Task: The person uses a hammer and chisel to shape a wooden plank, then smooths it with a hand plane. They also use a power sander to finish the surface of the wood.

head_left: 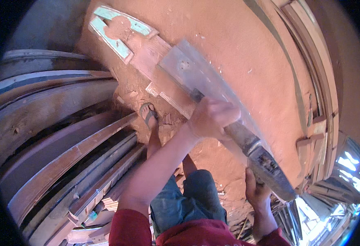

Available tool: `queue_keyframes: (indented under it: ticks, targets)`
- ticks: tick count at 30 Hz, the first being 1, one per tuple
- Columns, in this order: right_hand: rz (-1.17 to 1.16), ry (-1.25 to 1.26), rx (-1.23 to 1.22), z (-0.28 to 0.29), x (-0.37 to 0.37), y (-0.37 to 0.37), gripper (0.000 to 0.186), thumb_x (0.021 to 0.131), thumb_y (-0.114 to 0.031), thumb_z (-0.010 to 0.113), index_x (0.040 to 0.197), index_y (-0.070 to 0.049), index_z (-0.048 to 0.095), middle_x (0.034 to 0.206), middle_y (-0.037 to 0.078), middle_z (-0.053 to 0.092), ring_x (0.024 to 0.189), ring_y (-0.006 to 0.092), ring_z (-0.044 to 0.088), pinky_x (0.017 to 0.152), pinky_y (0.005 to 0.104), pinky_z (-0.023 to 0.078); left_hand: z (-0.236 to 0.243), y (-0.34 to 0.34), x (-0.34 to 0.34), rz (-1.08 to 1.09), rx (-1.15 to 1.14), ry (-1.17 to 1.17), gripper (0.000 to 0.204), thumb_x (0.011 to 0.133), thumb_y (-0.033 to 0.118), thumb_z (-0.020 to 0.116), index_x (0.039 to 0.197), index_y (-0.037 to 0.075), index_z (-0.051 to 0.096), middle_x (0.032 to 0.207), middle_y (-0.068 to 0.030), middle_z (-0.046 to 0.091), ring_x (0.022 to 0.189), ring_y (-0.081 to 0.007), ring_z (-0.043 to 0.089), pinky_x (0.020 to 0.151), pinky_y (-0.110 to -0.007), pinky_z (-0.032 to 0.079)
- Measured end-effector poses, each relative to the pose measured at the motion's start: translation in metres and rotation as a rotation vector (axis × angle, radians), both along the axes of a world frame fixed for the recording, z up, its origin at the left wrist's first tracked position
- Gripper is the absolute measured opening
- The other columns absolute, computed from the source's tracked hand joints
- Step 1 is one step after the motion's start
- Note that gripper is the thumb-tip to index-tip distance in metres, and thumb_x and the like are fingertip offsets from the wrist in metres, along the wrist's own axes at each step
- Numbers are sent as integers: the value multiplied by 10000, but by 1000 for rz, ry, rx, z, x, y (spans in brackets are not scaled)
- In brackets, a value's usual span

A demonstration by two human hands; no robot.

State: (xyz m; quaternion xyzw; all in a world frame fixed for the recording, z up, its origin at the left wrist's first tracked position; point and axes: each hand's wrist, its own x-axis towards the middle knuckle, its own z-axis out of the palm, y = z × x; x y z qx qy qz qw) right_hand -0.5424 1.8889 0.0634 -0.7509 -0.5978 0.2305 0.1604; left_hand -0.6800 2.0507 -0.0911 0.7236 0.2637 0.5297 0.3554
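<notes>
My left hand (pixel 216 117) is closed round the thick dark handle of a long tool (pixel 270 168). Past a metal collar, the tool widens into a dark, tapering head slanting toward the lower right. My right hand (pixel 257 190) is beside and partly under that head, fingers closed. The head hides what those fingers grip. Beneath the tool runs a long grey board (pixel 188 67), slanting from the upper left. It rests over a reddish wooden piece (pixel 147 61). A pale green wooden frame (pixel 126 52) adjoins the far end of that piece.
Long planks (pixel 61 98) are stacked on the left, close to my sandalled foot (pixel 149 115). Sawdust (pixel 266 69) covers the ground. More timber (pixel 325 82) lines the right side. Scrap wood (pixel 331 190) lies in a heap at the lower right.
</notes>
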Motion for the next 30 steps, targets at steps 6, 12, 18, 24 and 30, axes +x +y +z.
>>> queue_keyframes:
  ticks: [6, 12, 18, 24, 30]
  targets:
    - [176, 410, 370, -13, 15, -12, 395, 927, -366, 596, 1054, 3, 539, 776, 143, 609, 700, 249, 596, 697, 342, 478, -3, 1, 0, -9, -3, 8, 416, 485, 261, 808, 725, 108, 504, 623, -67, 544, 589, -279, 625, 488, -398, 471]
    - [141, 108, 186, -13, 20, -18, 192, 908, -161, 649, 984, -2, 574, 779, 112, 627, 571, 226, 575, 551, 297, 471, -4, -1, -4, -41, 5, 43, 442, 456, 259, 828, 736, 111, 520, 662, -55, 588, 604, -273, 634, 495, -399, 479]
    - [-30, -3, 0, -27, 15, -22, 120, 933, -118, 648, 895, -25, 582, 678, 30, 589, 585, 156, 569, 558, 260, 439, -5, -3, 8, -41, 56, 95, 409, 490, 257, 817, 746, 116, 530, 678, -45, 609, 616, -266, 646, 504, -388, 494]
    - [-519, 440, 1, -7, 21, -42, 189, 961, -162, 628, 867, -20, 546, 644, 36, 565, 522, 120, 554, 467, 273, 463, -7, -23, 30, -122, 27, 373, 412, 576, 288, 813, 881, 103, 605, 799, -73, 641, 738, -272, 665, 637, -403, 533]
    - [-613, 476, -18, -4, 29, -47, 221, 962, -196, 631, 879, -9, 546, 639, 51, 575, 516, 131, 562, 468, 283, 474, 31, 8, 17, 115, -28, 148, 501, 681, 282, 797, 1097, 81, 603, 939, -152, 586, 904, -334, 628, 750, -416, 530]
